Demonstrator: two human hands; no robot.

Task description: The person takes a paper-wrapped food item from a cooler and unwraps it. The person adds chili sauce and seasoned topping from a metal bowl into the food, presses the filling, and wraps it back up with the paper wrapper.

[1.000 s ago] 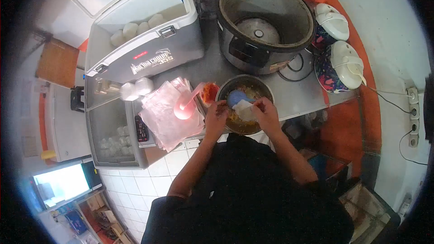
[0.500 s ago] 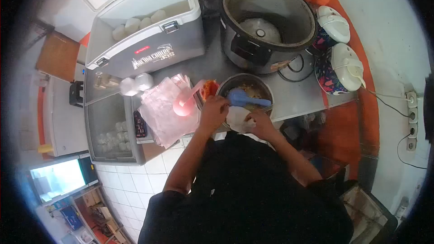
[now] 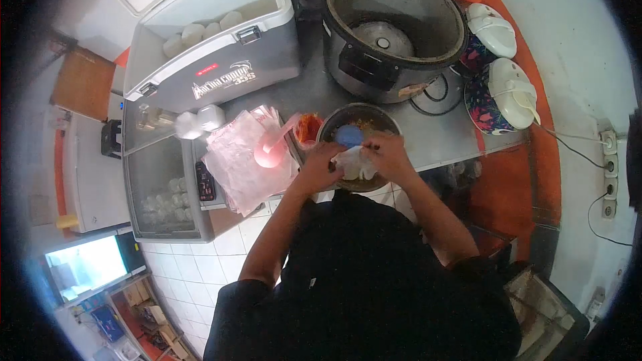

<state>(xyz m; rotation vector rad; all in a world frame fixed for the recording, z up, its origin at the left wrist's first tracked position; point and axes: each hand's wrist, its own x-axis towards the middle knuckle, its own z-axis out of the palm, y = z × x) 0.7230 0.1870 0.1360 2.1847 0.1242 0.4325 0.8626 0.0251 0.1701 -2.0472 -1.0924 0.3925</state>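
Over the near side of a round metal pot (image 3: 393, 120), both hands grip a small whitish plastic bag (image 3: 353, 168). My left hand (image 3: 321, 168) pinches its left edge. At the upper right of the bag are the closed fingers of my right hand (image 3: 390, 156). Inside the pot a blue plastic scoop (image 3: 349, 136) rests on brownish food, its handle hidden by my right hand. A clear bag of orange-red food (image 3: 308, 128) stands just left of the pot. Further left, a pink scoop (image 3: 269, 154) lies on a stack of pinkish paper sheets (image 3: 234, 160).
Behind the pot stands a large open cooker (image 3: 364, 70), its cord on the counter. A grey cooler box (image 3: 247, 70) with white packs is at the back left. Two patterned rice cookers (image 3: 498, 100) stand right. A glass-topped freezer (image 3: 160, 187) adjoins the counter's left.
The plastic bag has bunched up and shifted slightly between my hands. My right hand has risen toward the pot's right rim and now covers the blue scoop's handle.
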